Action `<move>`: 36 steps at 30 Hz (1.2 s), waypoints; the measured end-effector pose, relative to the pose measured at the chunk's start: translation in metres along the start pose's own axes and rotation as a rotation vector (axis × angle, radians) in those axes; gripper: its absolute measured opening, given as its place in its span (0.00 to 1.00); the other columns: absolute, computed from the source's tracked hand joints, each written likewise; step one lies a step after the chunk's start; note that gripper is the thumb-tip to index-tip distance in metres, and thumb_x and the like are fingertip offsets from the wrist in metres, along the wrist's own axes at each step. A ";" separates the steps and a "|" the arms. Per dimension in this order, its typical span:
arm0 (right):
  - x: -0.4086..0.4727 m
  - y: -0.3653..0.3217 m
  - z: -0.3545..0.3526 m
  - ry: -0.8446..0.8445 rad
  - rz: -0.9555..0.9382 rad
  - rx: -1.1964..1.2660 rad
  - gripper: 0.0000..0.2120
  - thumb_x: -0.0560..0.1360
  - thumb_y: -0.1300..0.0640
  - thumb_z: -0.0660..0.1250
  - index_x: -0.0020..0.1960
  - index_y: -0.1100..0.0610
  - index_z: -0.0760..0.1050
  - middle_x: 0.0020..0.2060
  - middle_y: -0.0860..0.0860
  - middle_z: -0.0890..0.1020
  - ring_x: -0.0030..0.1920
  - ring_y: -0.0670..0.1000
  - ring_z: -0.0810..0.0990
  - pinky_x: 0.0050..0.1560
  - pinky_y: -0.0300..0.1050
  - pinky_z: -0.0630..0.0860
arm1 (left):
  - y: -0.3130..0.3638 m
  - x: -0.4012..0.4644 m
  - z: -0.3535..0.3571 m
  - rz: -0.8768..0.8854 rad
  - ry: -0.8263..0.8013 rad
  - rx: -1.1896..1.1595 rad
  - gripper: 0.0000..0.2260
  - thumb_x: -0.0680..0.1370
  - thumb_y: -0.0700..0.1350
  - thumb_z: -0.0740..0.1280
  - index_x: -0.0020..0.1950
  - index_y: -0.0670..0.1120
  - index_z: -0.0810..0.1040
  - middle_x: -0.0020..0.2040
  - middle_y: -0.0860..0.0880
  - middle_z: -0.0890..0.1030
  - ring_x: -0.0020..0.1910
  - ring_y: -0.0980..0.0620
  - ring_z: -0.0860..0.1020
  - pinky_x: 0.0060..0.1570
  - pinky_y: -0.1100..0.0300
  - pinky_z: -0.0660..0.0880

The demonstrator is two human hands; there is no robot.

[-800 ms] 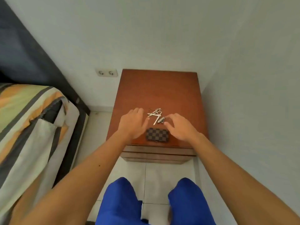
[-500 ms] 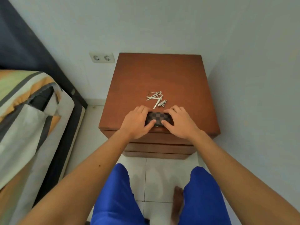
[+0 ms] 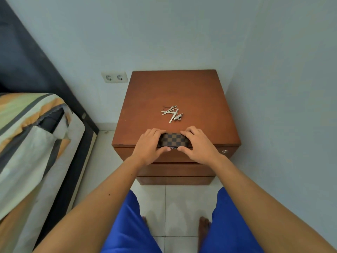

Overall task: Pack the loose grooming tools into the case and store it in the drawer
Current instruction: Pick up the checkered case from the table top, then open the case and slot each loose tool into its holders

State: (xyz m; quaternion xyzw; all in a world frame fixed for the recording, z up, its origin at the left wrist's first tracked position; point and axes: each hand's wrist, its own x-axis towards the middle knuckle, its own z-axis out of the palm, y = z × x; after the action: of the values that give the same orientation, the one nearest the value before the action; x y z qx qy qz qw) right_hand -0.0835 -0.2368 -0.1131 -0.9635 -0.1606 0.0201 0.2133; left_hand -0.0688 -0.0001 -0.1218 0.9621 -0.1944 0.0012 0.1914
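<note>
A small brown checkered case point(image 3: 172, 139) lies at the front edge of the wooden nightstand's top point(image 3: 175, 92). My left hand point(image 3: 148, 147) grips its left end and my right hand point(image 3: 199, 145) grips its right end, thumbs on the front edge near the clasp. The case looks closed. A little pile of loose silver grooming tools point(image 3: 172, 113) lies on the top just behind the case, apart from both hands. The top drawer point(image 3: 226, 152) below the case is closed.
The nightstand stands in a corner, with a wall on the right and one behind carrying a double socket point(image 3: 114, 77). A bed with striped bedding point(image 3: 34, 143) lies on the left. My blue-clad legs and bare feet stand on white tiles point(image 3: 179, 212).
Both hands came back from the tool pile and closed on the ends of the case. The view shifted, so the nightstand looks nearer.
</note>
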 end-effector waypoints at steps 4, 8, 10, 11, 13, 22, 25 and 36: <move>0.003 0.006 -0.002 0.010 -0.028 0.008 0.31 0.78 0.39 0.69 0.76 0.54 0.71 0.68 0.48 0.76 0.67 0.51 0.73 0.67 0.52 0.75 | -0.007 0.003 0.006 -0.089 0.029 -0.176 0.33 0.74 0.61 0.77 0.74 0.51 0.72 0.69 0.52 0.76 0.65 0.52 0.72 0.66 0.51 0.74; 0.015 0.016 -0.009 0.077 -0.020 0.091 0.21 0.81 0.39 0.65 0.67 0.51 0.77 0.61 0.45 0.81 0.62 0.47 0.76 0.61 0.46 0.76 | -0.009 0.006 0.012 -0.157 0.079 -0.302 0.34 0.70 0.60 0.81 0.72 0.54 0.73 0.65 0.56 0.77 0.62 0.55 0.72 0.64 0.50 0.74; 0.025 0.016 -0.012 0.111 0.000 0.122 0.17 0.83 0.40 0.62 0.61 0.50 0.80 0.55 0.44 0.83 0.56 0.45 0.79 0.57 0.45 0.77 | -0.012 0.009 0.014 -0.188 0.069 -0.345 0.35 0.68 0.60 0.82 0.71 0.56 0.73 0.63 0.58 0.76 0.61 0.56 0.72 0.63 0.50 0.75; 0.032 0.015 -0.013 0.126 0.018 0.150 0.17 0.83 0.39 0.61 0.58 0.50 0.81 0.52 0.44 0.84 0.52 0.45 0.80 0.53 0.45 0.77 | -0.013 0.009 0.015 -0.207 0.065 -0.370 0.34 0.68 0.59 0.83 0.70 0.57 0.72 0.62 0.59 0.76 0.60 0.56 0.72 0.62 0.50 0.76; 0.046 0.014 -0.012 0.159 0.100 0.228 0.19 0.83 0.38 0.62 0.52 0.51 0.82 0.43 0.45 0.84 0.43 0.46 0.80 0.44 0.45 0.75 | -0.016 0.009 0.016 -0.236 0.066 -0.425 0.35 0.66 0.58 0.84 0.67 0.59 0.72 0.60 0.61 0.76 0.59 0.56 0.73 0.59 0.50 0.78; 0.087 0.022 0.005 0.240 0.367 0.379 0.15 0.73 0.39 0.75 0.45 0.51 0.84 0.39 0.47 0.84 0.42 0.50 0.82 0.46 0.50 0.79 | -0.020 0.008 0.017 -0.235 0.111 -0.507 0.39 0.62 0.57 0.86 0.70 0.55 0.76 0.52 0.60 0.79 0.50 0.55 0.73 0.50 0.51 0.77; 0.086 0.020 0.006 0.279 0.391 0.386 0.13 0.72 0.41 0.78 0.47 0.49 0.84 0.36 0.45 0.83 0.39 0.45 0.80 0.42 0.46 0.76 | -0.021 0.009 0.017 -0.231 0.119 -0.514 0.39 0.62 0.57 0.86 0.69 0.54 0.77 0.51 0.59 0.79 0.50 0.55 0.74 0.50 0.51 0.77; 0.070 0.017 0.004 0.327 0.358 0.298 0.18 0.73 0.42 0.77 0.56 0.51 0.82 0.42 0.46 0.80 0.43 0.48 0.79 0.46 0.47 0.77 | -0.021 0.009 0.012 -0.216 0.083 -0.516 0.38 0.63 0.59 0.86 0.68 0.54 0.76 0.52 0.57 0.77 0.50 0.54 0.74 0.47 0.59 0.75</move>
State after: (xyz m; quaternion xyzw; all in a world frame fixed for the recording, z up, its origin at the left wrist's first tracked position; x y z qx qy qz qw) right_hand -0.0126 -0.2272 -0.1220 -0.9249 0.0532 -0.0750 0.3690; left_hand -0.0534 0.0093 -0.1402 0.8958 -0.0764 -0.0292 0.4368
